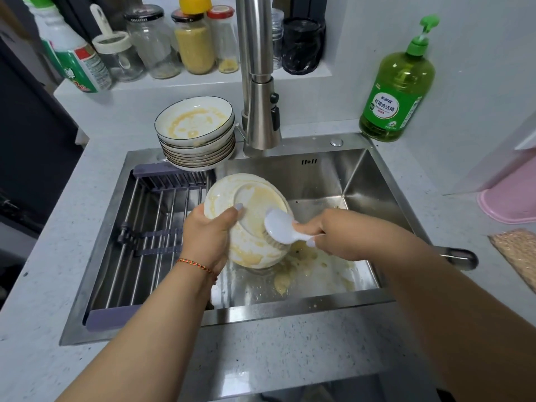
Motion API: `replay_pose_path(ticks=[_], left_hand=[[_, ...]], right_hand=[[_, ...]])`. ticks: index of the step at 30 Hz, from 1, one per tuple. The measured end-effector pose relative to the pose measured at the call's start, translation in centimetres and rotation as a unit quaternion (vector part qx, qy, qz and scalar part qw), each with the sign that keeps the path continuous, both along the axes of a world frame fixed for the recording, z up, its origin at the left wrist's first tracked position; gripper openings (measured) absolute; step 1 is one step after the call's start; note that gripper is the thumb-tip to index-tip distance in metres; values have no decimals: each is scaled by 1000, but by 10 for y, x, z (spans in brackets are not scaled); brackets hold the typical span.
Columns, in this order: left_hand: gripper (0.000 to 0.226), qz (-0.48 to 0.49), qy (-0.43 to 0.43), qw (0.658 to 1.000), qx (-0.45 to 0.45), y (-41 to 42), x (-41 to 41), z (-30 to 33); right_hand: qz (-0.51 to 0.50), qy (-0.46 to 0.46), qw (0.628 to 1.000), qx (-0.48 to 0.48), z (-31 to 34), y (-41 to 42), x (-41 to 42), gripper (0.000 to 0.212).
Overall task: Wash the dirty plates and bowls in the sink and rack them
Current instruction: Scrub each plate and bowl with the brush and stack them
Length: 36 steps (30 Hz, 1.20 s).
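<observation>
Head view looks down on your speckled grey bench, with the steel sink sunk into it. Across the left half of the sink lies a wire drying rack with purple end pieces. At the far left corner of the sink stands a stack of dirty plates, its top one smeared yellow, just left of the steel tap. Far right on the bench stands a green bottle of dish soap; behind the tap, a shelf carries several jars.

Over the middle of the sink you hold a white bowl tilted with its underside toward you, streaked with yellow residue. Your left hand grips its near left rim, thumb curled onto the base. Your right hand is wrapped around the handle of a white brush, whose bristles touch the bowl's right side. Yellow slop lies on the sink floor just below the bowl.
</observation>
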<state>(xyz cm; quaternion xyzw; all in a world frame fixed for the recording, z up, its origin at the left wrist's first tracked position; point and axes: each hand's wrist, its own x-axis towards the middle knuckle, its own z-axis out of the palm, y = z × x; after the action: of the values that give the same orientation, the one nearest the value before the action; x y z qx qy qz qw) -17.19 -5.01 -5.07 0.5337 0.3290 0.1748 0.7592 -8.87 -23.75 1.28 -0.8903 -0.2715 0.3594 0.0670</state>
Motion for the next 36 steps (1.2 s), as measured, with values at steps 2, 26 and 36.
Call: replay_pose_path(ticks=[2, 26, 36], left_hand=[[20, -17, -1, 1000, 2, 0, -1, 0], [18, 92, 52, 992, -72, -8, 5, -13], [20, 64, 76, 993, -67, -8, 11, -21]], right_hand=[[1, -27, 999, -23, -1, -1, 5, 49], [-59, 30, 994, 88, -32, -9, -19, 46], [-150, 49, 983, 98, -57, -17, -2, 42]])
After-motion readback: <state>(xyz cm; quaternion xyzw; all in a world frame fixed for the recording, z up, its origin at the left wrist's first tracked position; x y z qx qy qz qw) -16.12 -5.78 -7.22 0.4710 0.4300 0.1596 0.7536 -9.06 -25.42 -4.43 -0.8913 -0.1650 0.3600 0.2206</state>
